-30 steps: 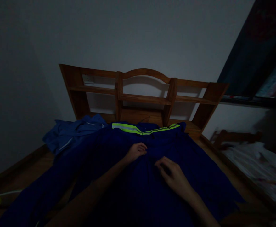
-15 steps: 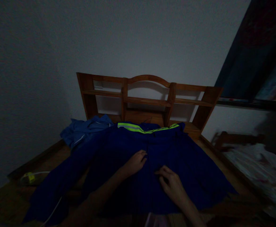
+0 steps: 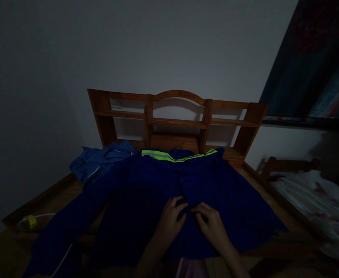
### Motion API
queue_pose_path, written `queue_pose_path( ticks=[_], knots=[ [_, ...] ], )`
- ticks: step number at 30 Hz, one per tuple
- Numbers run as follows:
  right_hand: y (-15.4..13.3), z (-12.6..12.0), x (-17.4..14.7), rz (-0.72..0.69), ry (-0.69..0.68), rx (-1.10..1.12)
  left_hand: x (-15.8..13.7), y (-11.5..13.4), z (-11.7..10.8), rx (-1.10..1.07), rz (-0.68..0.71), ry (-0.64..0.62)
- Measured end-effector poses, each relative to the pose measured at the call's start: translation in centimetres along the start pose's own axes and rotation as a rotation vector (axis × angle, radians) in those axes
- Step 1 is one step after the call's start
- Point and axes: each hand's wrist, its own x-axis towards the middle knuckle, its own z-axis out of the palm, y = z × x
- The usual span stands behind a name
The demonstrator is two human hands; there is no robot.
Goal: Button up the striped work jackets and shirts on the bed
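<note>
A dark blue work jacket (image 3: 140, 185) lies spread out with its front up, its collar end away from me. Across its upper part runs a yellow-green and grey reflective strip (image 3: 160, 155). My left hand (image 3: 171, 218) is at the middle of the jacket's front, fingers bent and closed on the cloth beside the front edge. Just to its right, my right hand (image 3: 211, 221) pinches the cloth at the same height with thumb and forefinger. The fingertips of both hands nearly meet. Dim light hides any fastener between them.
A lighter blue garment (image 3: 102, 160) lies crumpled at the far left. Behind stands a wooden shelf headboard (image 3: 176, 123) against the wall. A yellow object with a white cord (image 3: 31, 221) sits at left. Plastic-covered bedding (image 3: 311, 193) is on the right.
My left hand has come down the jacket's front toward me, level with my right hand. The right hand has stayed nearly in place. The view has shifted slightly.
</note>
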Motion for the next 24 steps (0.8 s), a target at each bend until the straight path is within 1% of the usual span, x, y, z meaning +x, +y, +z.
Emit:
queue_pose_path(
  ticks=[2,4,12,15,24],
  knots=[
    [0.0,-0.2,0.1,0.012,0.007,0.046,0.6,0.1,0.5,-0.038,-0.061,0.022],
    [0.0,-0.4,0.3,0.019,-0.001,0.075,1.0,0.1,0.9,-0.031,-0.112,0.027],
    [-0.2,-0.5,0.4,0.028,-0.054,0.086,1.2,-0.5,1.5,-0.028,-0.203,0.035],
    [-0.2,-0.4,0.5,0.025,-0.065,0.071,1.3,-0.7,1.5,-0.025,-0.200,0.027],
    [-0.2,-0.3,0.6,0.016,-0.132,0.047,1.2,-0.6,1.4,-0.024,-0.191,0.055]
  ],
)
